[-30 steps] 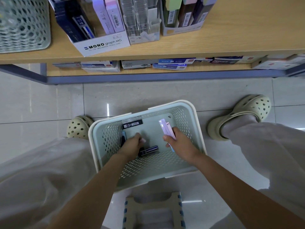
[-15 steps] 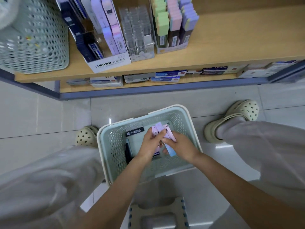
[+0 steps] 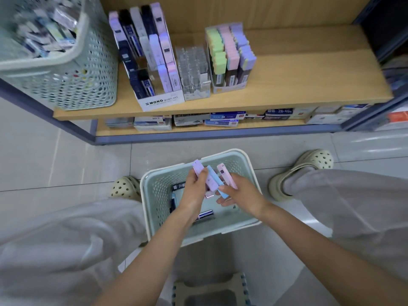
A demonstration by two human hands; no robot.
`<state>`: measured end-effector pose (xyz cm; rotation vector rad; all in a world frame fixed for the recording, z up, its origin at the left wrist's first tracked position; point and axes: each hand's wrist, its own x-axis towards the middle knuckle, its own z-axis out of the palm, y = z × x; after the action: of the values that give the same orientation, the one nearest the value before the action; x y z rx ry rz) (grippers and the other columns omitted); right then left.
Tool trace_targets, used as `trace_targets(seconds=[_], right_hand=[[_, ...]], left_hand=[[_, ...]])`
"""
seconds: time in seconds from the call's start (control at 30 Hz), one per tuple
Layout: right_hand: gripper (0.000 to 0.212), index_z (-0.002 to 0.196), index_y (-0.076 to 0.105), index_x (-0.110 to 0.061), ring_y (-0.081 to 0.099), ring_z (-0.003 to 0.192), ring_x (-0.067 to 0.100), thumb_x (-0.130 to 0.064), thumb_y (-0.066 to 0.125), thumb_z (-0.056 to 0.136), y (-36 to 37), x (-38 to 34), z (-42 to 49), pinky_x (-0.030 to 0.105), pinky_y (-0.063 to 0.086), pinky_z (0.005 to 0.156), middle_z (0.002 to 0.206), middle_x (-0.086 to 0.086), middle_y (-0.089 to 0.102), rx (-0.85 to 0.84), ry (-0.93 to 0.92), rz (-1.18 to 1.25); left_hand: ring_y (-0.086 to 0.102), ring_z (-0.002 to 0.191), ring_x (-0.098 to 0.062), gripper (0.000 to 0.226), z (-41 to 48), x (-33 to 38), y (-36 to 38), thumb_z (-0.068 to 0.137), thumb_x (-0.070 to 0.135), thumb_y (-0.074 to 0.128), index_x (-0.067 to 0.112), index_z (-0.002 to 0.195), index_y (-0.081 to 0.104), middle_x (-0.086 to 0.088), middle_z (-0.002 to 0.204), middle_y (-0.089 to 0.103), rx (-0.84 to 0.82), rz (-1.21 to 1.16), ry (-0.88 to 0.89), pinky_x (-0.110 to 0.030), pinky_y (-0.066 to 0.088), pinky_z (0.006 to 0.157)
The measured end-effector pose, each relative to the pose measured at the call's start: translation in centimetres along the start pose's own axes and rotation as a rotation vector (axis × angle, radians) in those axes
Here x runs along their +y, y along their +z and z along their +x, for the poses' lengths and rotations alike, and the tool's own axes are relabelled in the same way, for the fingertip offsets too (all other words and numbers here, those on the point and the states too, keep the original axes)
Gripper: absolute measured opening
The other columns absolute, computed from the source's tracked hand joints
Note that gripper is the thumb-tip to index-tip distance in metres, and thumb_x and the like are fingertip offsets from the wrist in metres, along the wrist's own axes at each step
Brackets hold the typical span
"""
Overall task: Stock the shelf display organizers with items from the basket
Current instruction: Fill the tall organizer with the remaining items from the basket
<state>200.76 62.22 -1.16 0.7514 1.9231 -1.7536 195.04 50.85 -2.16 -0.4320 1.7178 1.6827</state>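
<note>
1. Wooden shelf (image 3: 298,80), upper half of frame; a lower board beneath it carries flat boxes.
2. Large mesh basket (image 3: 88,80), upper left, standing on the shelf, filled with small packs.
3. Floor basket (image 3: 152,195), pale mesh, lower centre on the tiled floor between two clog-shod feet. A few dark packs (image 3: 206,214) lie on its bottom.
4. Display organizers, top centre, side by side on the shelf:
 - white MONO organizer (image 3: 163,102), with dark and lilac packs
 - clear organizer (image 3: 194,69), just right of it
 - pastel organizer (image 3: 229,82), with green, pink and lilac packs
5. Left hand (image 3: 194,193), over the floor basket, grip curled round a lilac pack (image 3: 202,175).
6. Right hand (image 3: 242,195), alongside, grip pinching the lower end of a pink pack (image 3: 227,177).
7. Blue pack (image 3: 214,180), between the other two, its lower end at the right fingers.
</note>
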Motion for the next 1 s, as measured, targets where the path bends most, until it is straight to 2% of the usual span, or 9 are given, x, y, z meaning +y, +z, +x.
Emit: trace_targets(seconds=[0.13,0.27,0.37,0.43,0.5,0.67,0.8,0.9,1.0], right_hand=[[0.028,0.122,0.039,-0.001,0.068,0.07,0.031,-0.014,0.044,0.099,0.3,-1.5,-1.2,0.029,0.058,0.065,0.109,0.017,0.058,-0.058,-0.027,-0.114],[0.011,0.109,0.033,-0.012,0.058,0.067,0.023,-0.019,0.034,0.102,0.5,-3.0,-2.3,0.028,0.05,0.056,0.095,0.005,0.054,0.007,-0.121,-0.313],[0.015,0.111,0.045,-0.01,0.053,0.081,0.026,-0.019,0.038,0.1,-0.3,-4.1,-2.4,0.036,0.045,0.07,0.099,0.009,0.052,0.094,-0.288,-0.627],[0.018,0.105,0.057,-0.011,0.05,0.086,0.025,-0.023,0.046,0.098,-1.0,-5.3,-2.4,0.034,0.038,0.072,0.094,0.008,0.052,0.14,-0.378,-0.782],[0.017,0.102,0.06,-0.01,0.051,0.084,0.023,-0.024,0.053,0.095,-1.5,-7.0,-2.5,0.031,0.031,0.067,0.092,0.006,0.056,0.19,-0.422,-0.783],[0.016,0.103,0.056,-0.014,0.054,0.087,0.02,-0.02,0.062,0.09,-2.6,-11.6,-1.7,0.025,0.035,0.066,0.098,0.004,0.06,0.27,-0.469,-0.617],[0.017,0.108,0.061,-0.007,0.051,0.084,0.018,-0.011,0.053,0.094,-2.9,-15.3,1.3,0.017,0.032,0.069,0.108,0.012,0.057,0.365,-0.538,-0.731],[0.025,0.119,0.051,-0.008,0.055,0.077,0.02,-0.01,0.052,0.094,-2.5,-17.7,3.2,0.024,0.039,0.063,0.101,0.011,0.06,0.386,-0.552,-0.702],[0.016,0.108,0.056,-0.009,0.06,0.082,0.024,-0.007,0.05,0.093,-2.0,-19.7,5.0,0.031,0.048,0.07,0.091,0.008,0.063,0.402,-0.579,-0.714]], left_hand=[[0.054,0.068,-0.016,0.009,-1.7,0.8,0.0,0.098,0.018,0.045,0.017,0.092,0.051,-0.003,0.083,0.06,-0.078,0.055,0.094,-0.027,0.046,0.058],[0.053,0.061,-0.007,0.007,-2.8,1.9,-0.4,0.1,0.018,0.041,0.015,0.097,0.046,-0.001,0.082,0.054,-0.063,0.068,0.133,-0.018,0.04,0.052],[0.047,0.047,0.003,0.006,-3.2,3.5,-1.0,0.101,0.017,0.039,0.012,0.101,0.042,0.003,0.074,0.048,-0.021,0.07,0.211,-0.01,0.037,0.043],[0.047,0.054,-0.005,0.007,-3.3,4.7,-1.7,0.101,0.017,0.039,0.013,0.096,0.042,0.002,0.072,0.049,0.006,0.064,0.274,-0.015,0.038,0.046],[0.052,0.064,-0.012,0.006,-3.1,5.9,-2.4,0.1,0.017,0.04,0.013,0.098,0.043,0.003,0.076,0.053,0.044,0.046,0.333,-0.017,0.038,0.046],[0.054,0.066,-0.013,0.005,-2.4,9.5,-4.0,0.1,0.014,0.04,0.011,0.103,0.043,-0.002,0.082,0.051,0.105,-0.01,0.443,-0.01,0.039,0.042],[0.05,0.072,-0.013,0.006,-1.2,11.4,-5.2,0.1,0.015,0.039,0.018,0.099,0.044,-0.001,0.086,0.054,0.169,-0.038,0.5,-0.017,0.038,0.051],[0.053,0.08,-0.016,0.008,-0.2,12.5,-6.1,0.1,0.016,0.04,0.021,0.096,0.045,-0.004,0.092,0.056,0.182,-0.063,0.513,-0.023,0.038,0.06],[0.052,0.073,-0.01,0.01,0.5,13.3,-6.9,0.1,0.015,0.04,0.022,0.094,0.045,0.003,0.082,0.055,0.177,-0.11,0.498,-0.024,0.043,0.064]])
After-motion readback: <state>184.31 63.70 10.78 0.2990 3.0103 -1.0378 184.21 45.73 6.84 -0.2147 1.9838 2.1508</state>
